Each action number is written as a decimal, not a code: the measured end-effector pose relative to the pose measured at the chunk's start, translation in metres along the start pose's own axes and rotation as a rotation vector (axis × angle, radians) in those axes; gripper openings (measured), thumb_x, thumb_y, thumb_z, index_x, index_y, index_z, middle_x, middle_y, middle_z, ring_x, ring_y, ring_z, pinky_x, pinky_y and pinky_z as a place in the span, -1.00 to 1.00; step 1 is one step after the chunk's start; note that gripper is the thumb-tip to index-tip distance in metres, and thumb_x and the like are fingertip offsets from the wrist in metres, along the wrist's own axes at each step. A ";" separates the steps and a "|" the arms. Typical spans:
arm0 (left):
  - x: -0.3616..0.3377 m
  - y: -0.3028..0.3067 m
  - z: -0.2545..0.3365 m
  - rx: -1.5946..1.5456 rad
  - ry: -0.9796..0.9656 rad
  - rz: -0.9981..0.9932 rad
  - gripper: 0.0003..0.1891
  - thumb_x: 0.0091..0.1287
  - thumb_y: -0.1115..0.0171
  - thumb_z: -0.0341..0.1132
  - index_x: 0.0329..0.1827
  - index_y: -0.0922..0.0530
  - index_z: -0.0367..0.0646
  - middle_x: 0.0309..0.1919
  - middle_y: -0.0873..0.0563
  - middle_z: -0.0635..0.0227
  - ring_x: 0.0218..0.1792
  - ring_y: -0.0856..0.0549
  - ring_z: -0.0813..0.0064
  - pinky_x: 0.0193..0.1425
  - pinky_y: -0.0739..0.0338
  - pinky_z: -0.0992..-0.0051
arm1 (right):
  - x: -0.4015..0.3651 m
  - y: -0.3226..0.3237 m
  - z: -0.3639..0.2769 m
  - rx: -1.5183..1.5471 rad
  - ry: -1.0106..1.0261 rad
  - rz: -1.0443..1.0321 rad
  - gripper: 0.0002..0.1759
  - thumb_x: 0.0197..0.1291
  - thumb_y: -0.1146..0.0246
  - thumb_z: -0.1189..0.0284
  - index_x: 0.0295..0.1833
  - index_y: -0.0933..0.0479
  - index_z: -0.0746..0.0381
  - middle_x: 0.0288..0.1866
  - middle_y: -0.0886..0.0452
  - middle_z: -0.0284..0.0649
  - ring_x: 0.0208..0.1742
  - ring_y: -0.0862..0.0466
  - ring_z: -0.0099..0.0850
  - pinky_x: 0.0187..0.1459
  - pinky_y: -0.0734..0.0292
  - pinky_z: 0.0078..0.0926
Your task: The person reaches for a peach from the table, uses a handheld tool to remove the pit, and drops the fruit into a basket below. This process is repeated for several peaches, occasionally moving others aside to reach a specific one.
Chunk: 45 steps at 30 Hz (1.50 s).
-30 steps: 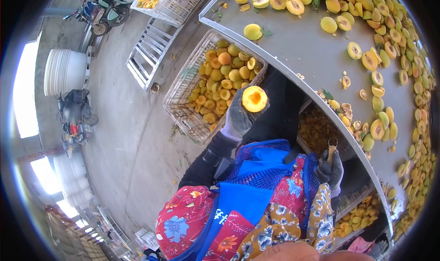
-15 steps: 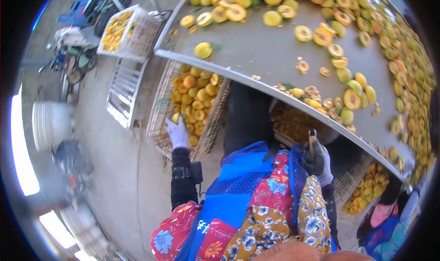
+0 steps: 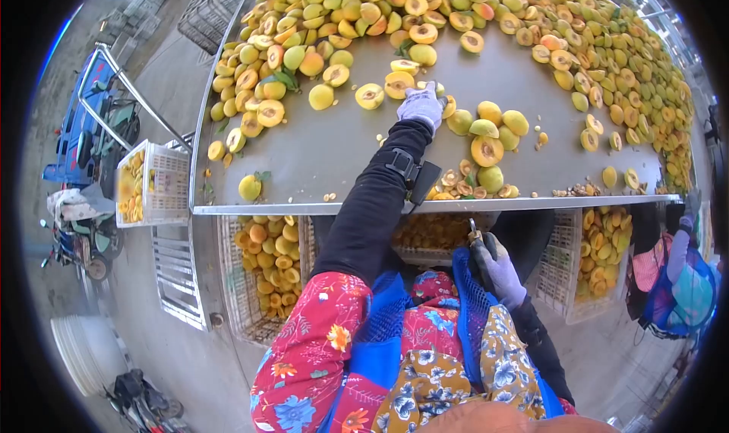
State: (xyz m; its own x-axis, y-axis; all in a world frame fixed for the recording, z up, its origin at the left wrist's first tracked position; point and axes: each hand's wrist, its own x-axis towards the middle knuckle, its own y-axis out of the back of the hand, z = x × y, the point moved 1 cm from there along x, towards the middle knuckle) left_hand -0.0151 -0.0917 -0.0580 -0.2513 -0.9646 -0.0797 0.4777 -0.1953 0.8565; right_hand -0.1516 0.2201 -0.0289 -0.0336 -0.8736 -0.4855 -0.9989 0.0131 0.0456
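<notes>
Gloved and stretched out over the metal table, my left hand (image 3: 422, 106) is among halved yellow fruit; its fingers are bent around a fruit half (image 3: 433, 89) that shows only in part. Fruit halves with brown centres (image 3: 370, 96) lie just to its left. My right hand (image 3: 497, 270), in a dark-palmed glove, is closed on a small metal tool (image 3: 474, 230) below the table's front edge. Close in front of it, several fruits (image 3: 487, 151) and scraps sit on the table near that edge.
The metal table (image 3: 304, 156) has a raised rim and a large fruit heap (image 3: 607, 53) at the back and right. Under it stand crates of fruit (image 3: 228, 262) (image 3: 562, 258). Another fruit crate (image 3: 168, 184) is at the left. A co-worker (image 3: 687, 281) is at the far right.
My left hand has moved from the fruit crate under the table up to the fruit on the tabletop. The view has turned toward the table. My right hand still holds the tool.
</notes>
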 end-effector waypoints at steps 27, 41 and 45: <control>-0.211 0.014 0.021 -1.345 0.075 -0.360 -0.50 0.57 -0.12 -0.20 0.47 -0.33 -0.25 0.17 -0.57 0.36 0.15 -0.57 0.58 0.23 -0.49 0.56 | 0.044 -0.030 -0.059 -0.325 0.600 0.463 -0.63 0.12 -0.47 0.46 -0.05 -0.46 0.25 -0.35 -0.69 -0.03 -0.30 -0.73 0.01 -0.29 -0.61 -0.18; -0.236 0.020 0.016 -1.482 0.318 -0.397 -0.45 0.61 0.13 0.13 0.24 -0.50 -0.20 0.01 -0.69 0.30 -0.02 -0.72 0.53 0.05 -0.65 0.53 | -0.002 -0.017 -0.056 -1.127 0.674 0.117 -0.68 0.35 -0.23 0.21 -0.09 -0.42 0.26 -0.46 -0.61 -0.15 -0.57 -0.66 -0.23 -0.55 -0.49 -0.30; -0.239 0.012 0.015 -1.474 0.247 -0.332 -0.49 0.63 0.11 0.07 0.17 -0.54 -0.25 -0.07 -0.71 0.30 -0.07 -0.72 0.55 0.01 -0.64 0.54 | -0.003 -0.017 -0.056 -1.168 0.689 0.075 -0.67 0.36 -0.22 0.20 -0.11 -0.43 0.27 -0.52 -0.59 -0.17 -0.59 -0.65 -0.23 -0.55 -0.49 -0.31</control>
State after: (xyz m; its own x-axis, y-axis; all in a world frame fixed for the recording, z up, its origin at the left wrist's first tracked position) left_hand 0.0384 0.1386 -0.0213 -0.4410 -0.8187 -0.3678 0.8525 -0.2539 -0.4570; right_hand -0.1328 0.1954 0.0210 0.2806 -0.9575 0.0664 -0.3725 -0.0448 0.9270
